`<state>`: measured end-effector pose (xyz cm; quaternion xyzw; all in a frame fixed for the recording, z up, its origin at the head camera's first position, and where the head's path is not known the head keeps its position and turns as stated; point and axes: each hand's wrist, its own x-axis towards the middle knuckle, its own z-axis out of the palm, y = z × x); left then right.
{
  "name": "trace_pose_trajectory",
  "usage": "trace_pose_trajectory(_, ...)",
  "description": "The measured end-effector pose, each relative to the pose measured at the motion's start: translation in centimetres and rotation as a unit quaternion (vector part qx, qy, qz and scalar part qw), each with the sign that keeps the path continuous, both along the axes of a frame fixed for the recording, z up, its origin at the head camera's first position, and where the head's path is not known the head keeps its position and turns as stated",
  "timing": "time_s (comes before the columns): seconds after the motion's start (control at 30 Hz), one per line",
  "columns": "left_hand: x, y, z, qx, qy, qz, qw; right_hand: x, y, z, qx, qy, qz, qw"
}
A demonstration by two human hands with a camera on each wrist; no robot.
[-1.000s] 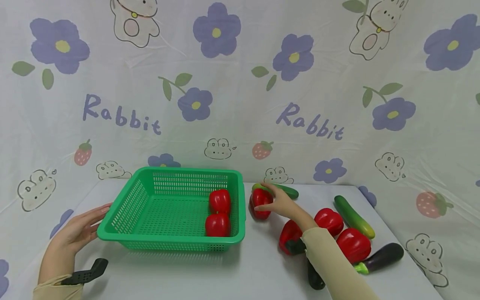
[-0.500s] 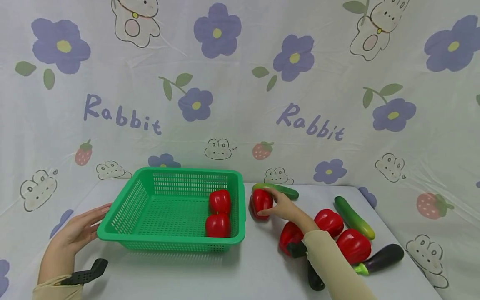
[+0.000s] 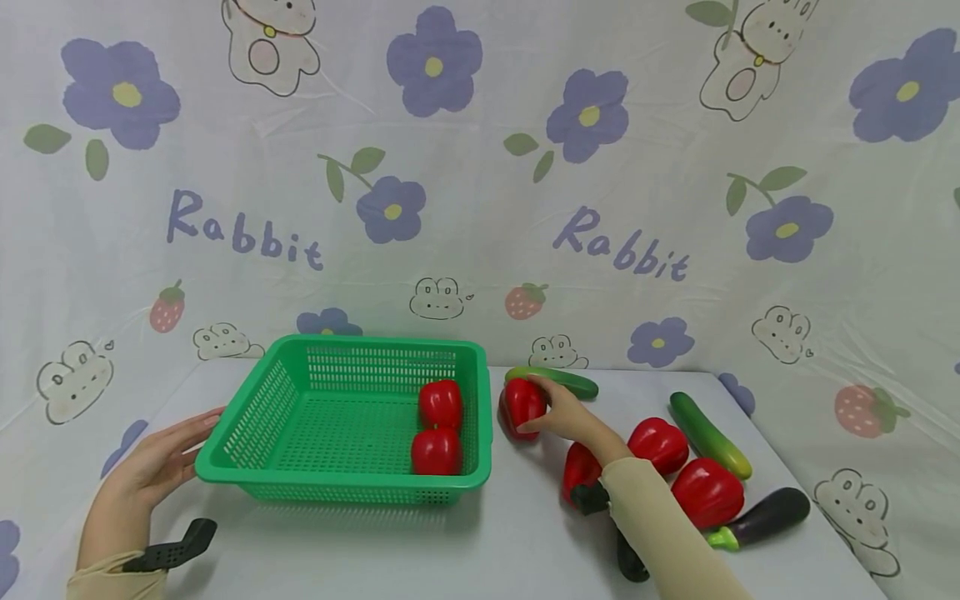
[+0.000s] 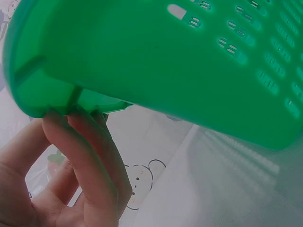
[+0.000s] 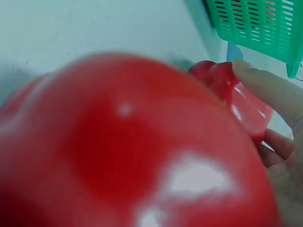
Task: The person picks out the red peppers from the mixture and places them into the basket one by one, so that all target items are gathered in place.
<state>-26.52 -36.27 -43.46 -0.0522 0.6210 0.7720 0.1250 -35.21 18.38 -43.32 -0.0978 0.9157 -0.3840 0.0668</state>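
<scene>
A green plastic basket (image 3: 337, 482) sits on the white table with two red peppers (image 3: 440, 402) (image 3: 436, 450) inside, at its right end. My left hand (image 3: 161, 462) lies beside the basket's near left corner, and its straight fingers (image 4: 90, 156) touch the underside of the rim (image 4: 142, 61). Just right of the basket, my right hand (image 3: 551, 410) grips a third red pepper (image 3: 520, 405) that rests on the table. In the right wrist view a fingertip (image 5: 265, 87) presses on that pepper (image 5: 227, 90), behind a large blurred pepper (image 5: 128, 156) close to the lens.
Right of the held pepper lie three more red peppers (image 3: 658, 443) (image 3: 708, 492) (image 3: 577, 468), two cucumbers (image 3: 562, 381) (image 3: 708, 433) and a dark eggplant (image 3: 765, 517). Another dark vegetable (image 3: 630, 560) shows under my right sleeve. A patterned cloth forms the back wall.
My right hand went from lying over the pepper with fingers stretched out to curling its fingers around it. The left hand and the basket have not moved.
</scene>
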Motion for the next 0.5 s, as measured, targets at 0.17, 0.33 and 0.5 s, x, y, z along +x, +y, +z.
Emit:
trace_pose_trajectory(0.17,0.03,0.11,0.03,0.003,0.003,-0.002,1.0,0.1,-0.1,0.08,0.015,0.007,-0.006,1.0)
trace_pose_trajectory(0.33,0.07,0.15,0.07,0.008,0.004,-0.003,1.0,0.09,-0.13,-0.04,0.019,0.006,-0.01,1.0)
trace_pose_trajectory(0.5,0.11,0.11,0.02,0.008,0.005,-0.007,0.9999,0.04,-0.14,-0.13,0.017,0.002,-0.01,1.0)
